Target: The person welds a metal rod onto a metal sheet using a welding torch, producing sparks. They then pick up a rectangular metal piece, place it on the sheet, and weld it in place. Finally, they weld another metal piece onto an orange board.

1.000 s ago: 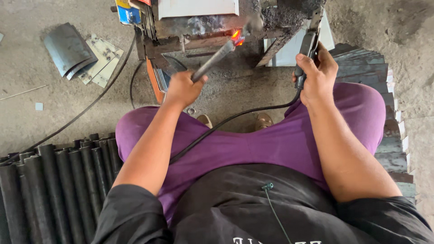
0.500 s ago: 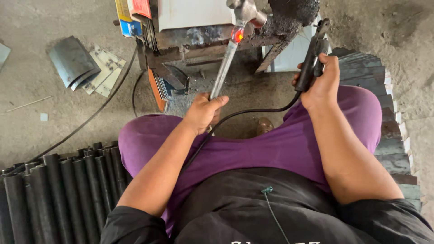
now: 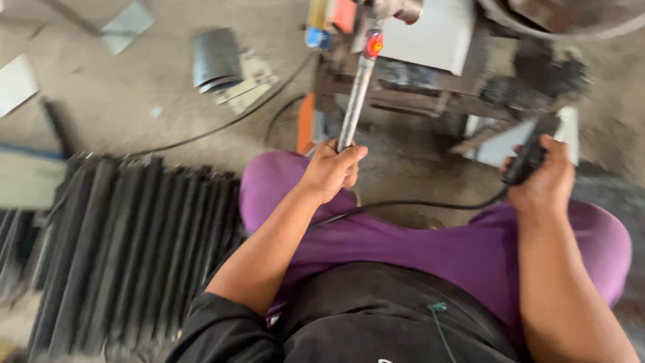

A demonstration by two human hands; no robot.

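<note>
Left hand [image 3: 330,171] fingers wrapped tight round metal lever [image 3: 355,101] of machine [image 3: 430,40]. Right hand [image 3: 545,176] fingers closed on black corded handset [image 3: 531,156]. Lever gripped, near upright; press work apparently mid-cycle.

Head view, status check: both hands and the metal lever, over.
Left hand gripping metal lever. Right hand holding black corded handle. Cable draped across lap; lever unobstructed.

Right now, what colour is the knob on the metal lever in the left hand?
Red, with a blurred yellowish spot: the knob shows in the head view, high on the lever.
</note>
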